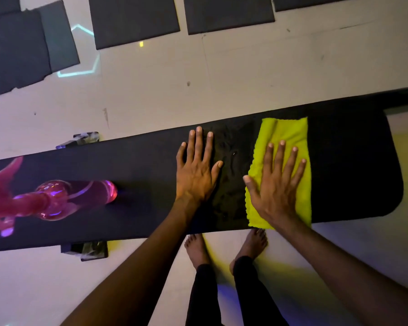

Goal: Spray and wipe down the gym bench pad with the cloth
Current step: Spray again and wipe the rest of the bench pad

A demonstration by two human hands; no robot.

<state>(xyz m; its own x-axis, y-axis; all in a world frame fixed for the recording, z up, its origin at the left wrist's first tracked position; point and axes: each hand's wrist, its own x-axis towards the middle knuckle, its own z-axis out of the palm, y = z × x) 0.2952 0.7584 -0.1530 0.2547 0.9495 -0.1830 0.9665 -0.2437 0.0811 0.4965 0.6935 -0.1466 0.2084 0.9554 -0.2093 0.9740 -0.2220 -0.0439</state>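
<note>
The long black bench pad (137, 165) runs across the view from left to right. A yellow-green cloth (290, 130) lies flat on its right part. My right hand (276, 182) presses flat on the cloth with fingers spread. My left hand (197, 168) rests flat on the bare pad just left of the cloth, holding nothing. Between the hands the pad surface looks wet and streaked. A pink translucent spray bottle (57, 198) stands on the pad at the far left, apart from both hands.
The bench's metal feet (90, 249) stick out below and above the pad on the left. My bare feet (198, 248) stand on the pale floor right by the pad's near edge. Dark floor mats (132, 20) lie beyond the bench.
</note>
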